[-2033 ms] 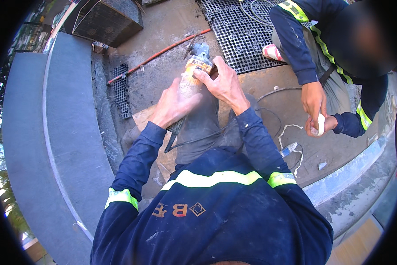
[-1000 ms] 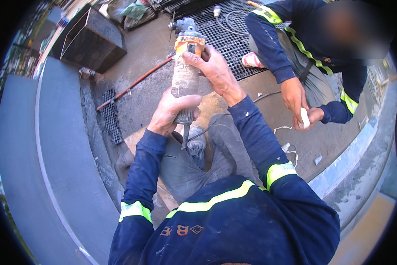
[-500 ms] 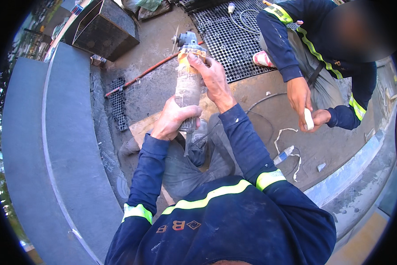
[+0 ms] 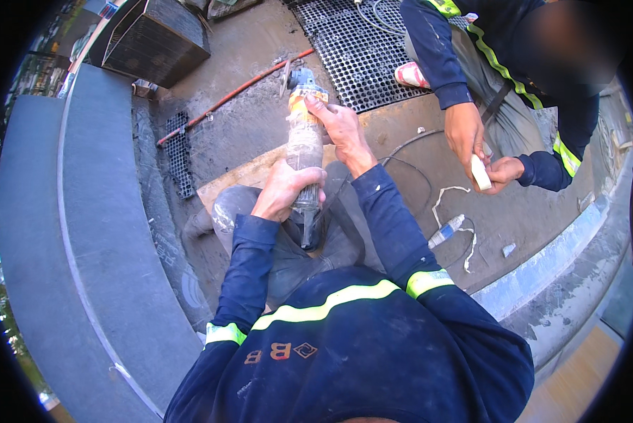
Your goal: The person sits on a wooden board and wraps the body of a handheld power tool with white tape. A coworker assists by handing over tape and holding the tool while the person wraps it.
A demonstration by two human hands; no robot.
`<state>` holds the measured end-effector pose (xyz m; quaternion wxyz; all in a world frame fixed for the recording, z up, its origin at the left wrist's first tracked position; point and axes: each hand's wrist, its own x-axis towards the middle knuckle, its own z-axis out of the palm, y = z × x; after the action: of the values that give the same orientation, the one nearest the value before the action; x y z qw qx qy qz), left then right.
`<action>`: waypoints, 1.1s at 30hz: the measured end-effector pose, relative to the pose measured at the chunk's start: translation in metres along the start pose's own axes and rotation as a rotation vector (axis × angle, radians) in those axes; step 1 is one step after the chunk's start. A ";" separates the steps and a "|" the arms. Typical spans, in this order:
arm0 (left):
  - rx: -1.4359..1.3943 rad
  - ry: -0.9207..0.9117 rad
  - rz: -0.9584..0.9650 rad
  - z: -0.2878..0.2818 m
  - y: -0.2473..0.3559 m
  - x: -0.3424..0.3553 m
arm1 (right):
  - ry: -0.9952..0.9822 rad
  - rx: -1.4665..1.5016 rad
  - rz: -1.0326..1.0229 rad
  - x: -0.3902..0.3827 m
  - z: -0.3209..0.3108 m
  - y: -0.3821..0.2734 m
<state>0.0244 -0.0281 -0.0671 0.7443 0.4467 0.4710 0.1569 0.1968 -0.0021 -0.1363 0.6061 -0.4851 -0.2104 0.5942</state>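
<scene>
A dusty angle grinder (image 4: 303, 127) with a yellow band and a disc at its head points away from me, its cord end toward my lap. My left hand (image 4: 281, 189) is closed round the lower body, near the cord. My right hand (image 4: 346, 134) grips the upper body beside the yellow band, thumb lying along it. To my right, a co-worker's hand (image 4: 463, 132) and a second co-worker's hand (image 4: 504, 171) hold a small white roll or strip (image 4: 480, 171). White string (image 4: 451, 189) and a blue-and-white plug or connector (image 4: 444, 233) lie on the ground.
Black perforated mats (image 4: 351, 63) lie beyond. A red-orange rod (image 4: 239, 90) rests on the concrete, near a dark metal box (image 4: 158, 42). Grey slabs (image 4: 98, 211) run along my left, a wooden board (image 4: 225, 174) is under me, and a pale ledge (image 4: 542, 254) curves along my right.
The grinder has swung from tilted to nearly upright in view, and my left hand has settled round its lower end. My left knee has come into view. The co-worker's hands shifted slightly.
</scene>
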 end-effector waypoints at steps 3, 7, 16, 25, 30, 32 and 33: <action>-0.111 -0.034 -0.038 -0.001 -0.026 0.007 | 0.046 -0.085 0.029 -0.001 -0.012 0.023; -0.310 -0.053 -0.049 0.000 -0.063 0.021 | -0.031 0.032 0.061 -0.006 -0.029 0.057; -0.105 -0.002 -0.002 0.000 -0.092 0.033 | -0.148 0.544 0.212 -0.032 -0.031 0.077; 0.043 0.091 0.030 0.005 -0.088 0.032 | 0.023 0.238 0.101 -0.023 -0.021 0.107; 0.059 0.101 -0.002 0.001 -0.097 0.035 | 0.007 0.240 0.223 -0.015 -0.025 0.115; 0.063 0.105 -0.003 0.000 -0.098 0.035 | -0.001 0.282 0.270 -0.012 -0.023 0.116; 0.061 0.102 0.006 -0.001 -0.099 0.036 | 0.006 0.310 0.280 -0.011 -0.022 0.117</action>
<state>0.0232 -0.0588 -0.1681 0.7049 0.4621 0.5115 0.1671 0.1526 -0.0403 -0.2408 0.5857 -0.4122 -0.0452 0.6964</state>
